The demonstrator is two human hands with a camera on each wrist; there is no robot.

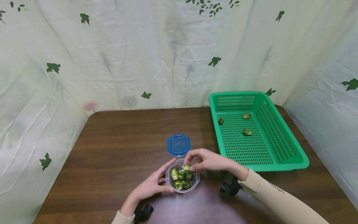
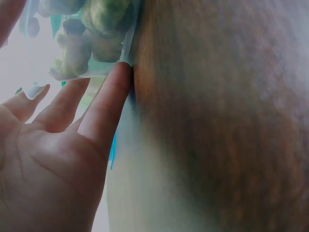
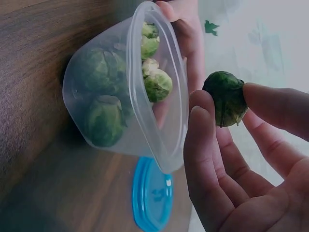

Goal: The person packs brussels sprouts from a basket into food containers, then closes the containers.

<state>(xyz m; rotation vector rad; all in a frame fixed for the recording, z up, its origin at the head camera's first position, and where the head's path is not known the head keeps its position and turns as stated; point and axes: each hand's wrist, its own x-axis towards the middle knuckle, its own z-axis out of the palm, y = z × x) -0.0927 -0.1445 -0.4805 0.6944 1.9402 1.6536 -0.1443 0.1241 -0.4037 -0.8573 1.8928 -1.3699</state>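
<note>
Round leafy Brussels sprouts [image 1: 177, 185]: mid to dark green, paler yellow-green patches. Round plastic container [image 1: 183, 191]: clear, colourless, faintly milky. Round plastic lid [image 1: 179, 145]: solid blue. Rectangular plastic basket [image 1: 265, 158]: bright green, patterned with rows of slots. Rectangular wooden tabletop [image 1: 128, 133]: brown, darker streaked grain. Hanging fabric backdrop [image 1: 120, 46]: off-white, scattered dark-green leaf motifs, a sprig print, faint grey and pink blots. Long fabric sleeve [image 1: 279, 200]: plain beige, dark lettering. Wrist-worn device [image 1: 230, 187]: black.
</note>
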